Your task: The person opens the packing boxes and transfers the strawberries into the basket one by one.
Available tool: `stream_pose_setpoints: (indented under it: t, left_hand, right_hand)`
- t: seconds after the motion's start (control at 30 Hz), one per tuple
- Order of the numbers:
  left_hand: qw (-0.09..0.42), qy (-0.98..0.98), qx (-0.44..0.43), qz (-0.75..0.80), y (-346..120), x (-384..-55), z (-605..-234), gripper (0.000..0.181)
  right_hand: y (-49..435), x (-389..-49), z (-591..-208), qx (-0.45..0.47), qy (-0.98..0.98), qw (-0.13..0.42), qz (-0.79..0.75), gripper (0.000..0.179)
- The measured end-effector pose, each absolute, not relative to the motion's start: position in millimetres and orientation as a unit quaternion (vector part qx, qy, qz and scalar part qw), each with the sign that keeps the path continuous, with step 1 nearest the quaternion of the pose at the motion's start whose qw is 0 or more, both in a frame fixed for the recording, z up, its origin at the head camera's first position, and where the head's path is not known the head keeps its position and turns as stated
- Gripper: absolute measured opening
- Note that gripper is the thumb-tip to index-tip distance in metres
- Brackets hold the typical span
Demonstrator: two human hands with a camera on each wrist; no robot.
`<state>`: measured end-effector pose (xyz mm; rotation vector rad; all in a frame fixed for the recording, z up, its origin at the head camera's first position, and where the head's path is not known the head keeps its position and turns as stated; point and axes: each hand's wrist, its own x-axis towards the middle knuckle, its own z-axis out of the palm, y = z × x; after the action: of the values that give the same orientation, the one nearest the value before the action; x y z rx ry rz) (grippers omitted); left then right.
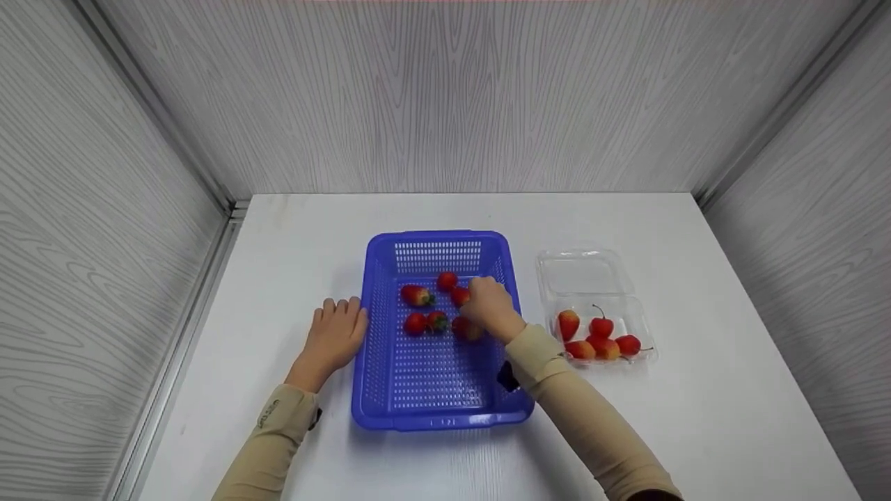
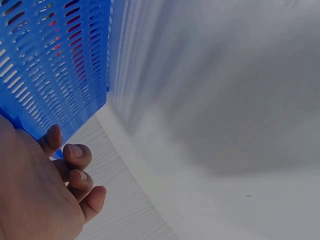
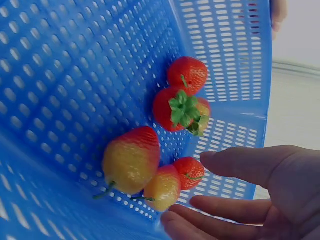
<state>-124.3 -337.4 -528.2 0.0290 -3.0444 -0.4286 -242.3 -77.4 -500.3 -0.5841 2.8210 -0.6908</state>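
A blue perforated basket (image 1: 435,423) holds several small fruits, some red and some yellow-red. Among them are a strawberry with green leaves (image 3: 172,107), a large yellow-red fruit with a stem (image 3: 131,160) and a small red fruit (image 3: 189,172). My right hand (image 1: 491,306) is inside the basket, over the fruits on its right side. Its thumb and fingers are spread apart in the right wrist view, with nothing between them. Beside the basket's left rim, my left hand (image 1: 337,334) has loosely bent fingers; its thumb side meets the rim.
To the right of the basket, a clear plastic clamshell box (image 1: 585,275) lies with its lid folded back. Several red and yellow-red fruits, including a stemmed red cherry (image 1: 601,327), sit in it. White table (image 1: 724,417) underneath; grey wood-grain walls (image 1: 459,97) stand around it.
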Motion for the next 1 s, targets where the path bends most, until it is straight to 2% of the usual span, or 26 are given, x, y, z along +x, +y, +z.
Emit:
stream_pose_setpoints:
  t: [0.23, 0.4, 0.5, 0.6, 0.83, 1.0]
  left_hand:
    - [0.055, -0.989, 0.002, -0.140, -338.3, -122.8, -527.4, 0.026]
    - [0.047, -0.989, 0.006, -0.141, -338.5, -123.2, -527.4, 0.028]
    - [0.036, -0.989, 0.008, -0.143, -338.2, -124.0, -526.9, 0.031]
    - [0.036, -0.989, 0.008, -0.140, -337.8, -124.8, -527.0, 0.032]
    - [0.023, -0.991, 0.008, -0.134, -336.0, -125.7, -527.1, 0.031]
    - [0.025, -0.990, 0.011, -0.135, -338.5, -123.8, -526.8, 0.031]
  right_hand:
    - [-86.7, -255.5, -505.4, -0.224, 0.935, 0.037, -0.274, 0.010]
    - [-98.2, -267.6, -514.6, -0.244, 0.924, 0.048, -0.290, 0.039]
    - [-105.0, -273.5, -519.7, -0.255, 0.924, 0.063, -0.279, 0.046]
    - [-110.1, -277.0, -525.4, -0.265, 0.923, 0.069, -0.270, 0.044]
    - [-112.7, -278.5, -537.5, -0.258, 0.923, 0.078, -0.274, 0.025]
    - [-115.3, -277.3, -539.1, -0.268, 0.918, 0.077, -0.282, 0.025]
